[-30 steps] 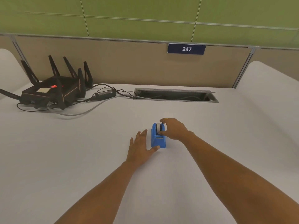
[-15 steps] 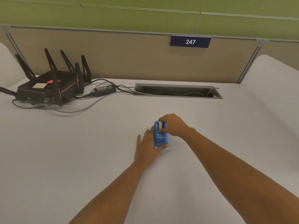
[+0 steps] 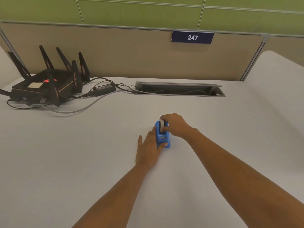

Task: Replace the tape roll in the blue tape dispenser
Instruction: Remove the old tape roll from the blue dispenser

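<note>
A small blue tape dispenser point(image 3: 162, 138) stands on the white desk point(image 3: 82, 162), a bit past the middle. A white tape roll point(image 3: 161, 123) sits in its far end, sticking up above the blue body. My right hand point(image 3: 176, 126) reaches in from the right, with thumb and fingers pinched on the roll. My left hand point(image 3: 148, 149) lies flat against the dispenser's left side, its thumb hooked over the near end, holding it against the desk.
A black router point(image 3: 46, 84) with several antennas sits at the back left, with a power brick point(image 3: 103, 88) and cables trailing to an open cable slot point(image 3: 179, 90) at the back. A beige partition with a "247" plate point(image 3: 192, 37) closes the far edge.
My left hand has slid right and closed against the dispenser's side. My right hand stays on the roll, which now stands a little higher out of the dispenser.
</note>
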### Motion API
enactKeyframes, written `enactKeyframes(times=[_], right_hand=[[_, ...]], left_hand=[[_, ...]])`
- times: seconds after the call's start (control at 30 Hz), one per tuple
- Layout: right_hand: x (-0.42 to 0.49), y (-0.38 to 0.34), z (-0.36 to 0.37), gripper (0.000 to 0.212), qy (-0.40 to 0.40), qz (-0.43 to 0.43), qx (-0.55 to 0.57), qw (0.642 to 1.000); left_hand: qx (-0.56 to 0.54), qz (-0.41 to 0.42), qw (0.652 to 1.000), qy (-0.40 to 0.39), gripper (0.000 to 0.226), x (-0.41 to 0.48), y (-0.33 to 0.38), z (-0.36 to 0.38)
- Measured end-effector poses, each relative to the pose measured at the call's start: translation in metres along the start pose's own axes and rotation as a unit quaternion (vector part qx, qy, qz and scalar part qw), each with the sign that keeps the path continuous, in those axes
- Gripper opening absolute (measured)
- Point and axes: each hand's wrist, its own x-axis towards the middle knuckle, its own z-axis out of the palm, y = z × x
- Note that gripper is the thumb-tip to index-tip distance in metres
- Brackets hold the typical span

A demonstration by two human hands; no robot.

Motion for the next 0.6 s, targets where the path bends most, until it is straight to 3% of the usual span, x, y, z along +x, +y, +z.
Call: enactKeyframes(times=[0.4, 0.6], right_hand=[[-0.004, 0.008, 0.003, 0.034, 0.021, 0.002, 0.100, 0.995], [-0.014, 0.009, 0.010, 0.041, 0.070, 0.021, 0.188, 0.979]], left_hand=[[0.009, -0.004, 1.000, -0.006, 0.069, 0.000, 0.001, -0.001], [-0.019, -0.012, 1.000, -0.005, 0.069, -0.003, 0.004, -0.005]])
